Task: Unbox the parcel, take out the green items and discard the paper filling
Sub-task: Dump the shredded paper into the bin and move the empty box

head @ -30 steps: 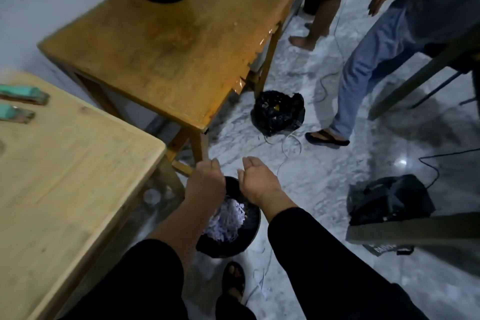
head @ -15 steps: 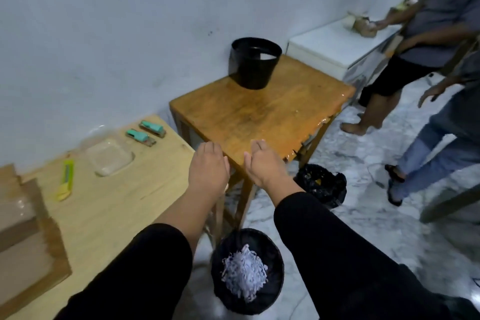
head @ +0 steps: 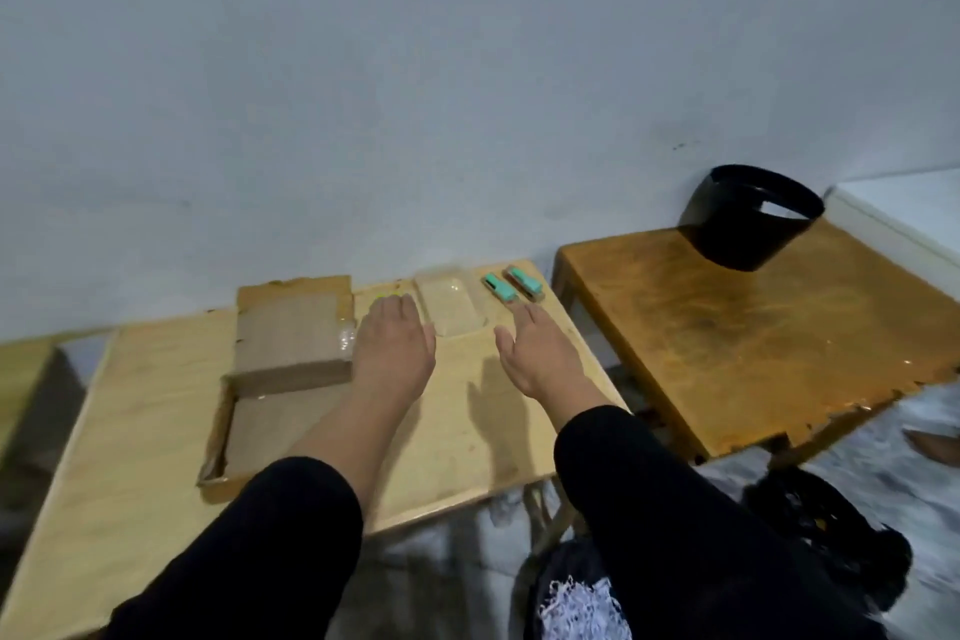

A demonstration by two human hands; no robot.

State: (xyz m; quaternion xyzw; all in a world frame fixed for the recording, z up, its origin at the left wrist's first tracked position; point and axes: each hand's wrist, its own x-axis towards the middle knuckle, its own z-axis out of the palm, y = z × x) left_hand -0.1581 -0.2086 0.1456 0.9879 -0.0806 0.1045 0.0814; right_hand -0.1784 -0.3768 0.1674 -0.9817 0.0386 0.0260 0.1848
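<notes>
From the head camera I see a plain grey wall [head: 467, 68] behind everything. Below it is a pale wooden tabletop [head: 130, 431], and just to its right stands a darker brown wooden table [head: 753, 338]. A black bucket [head: 748, 218] sits at the back of the brown table, near the wall.

On the pale tabletop lies the open cardboard box [head: 280, 369]. Its lid part is folded back toward the wall and its flat tray part is nearer to me. Two green items [head: 511, 285] lie side by side at the far right corner of the tabletop. A clear plastic tray [head: 452, 307] lies just left of them. A small yellow-green thing [head: 387, 296] peeks out past my left fingers; it is mostly hidden, so I cannot tell what it is.

My left hand [head: 392, 348] is over the tabletop, just right of the box, palm down, fingers loose and spread, holding nothing. My right hand [head: 540, 353] is near the green items, flat and spread too, and holds nothing. Both arms wear black sleeves [head: 675, 509].

At the bottom, on the floor by my right sleeve, is a black bin [head: 550, 582] with white shredded paper filling [head: 576, 608] in it. The floor there looks blurry.
</notes>
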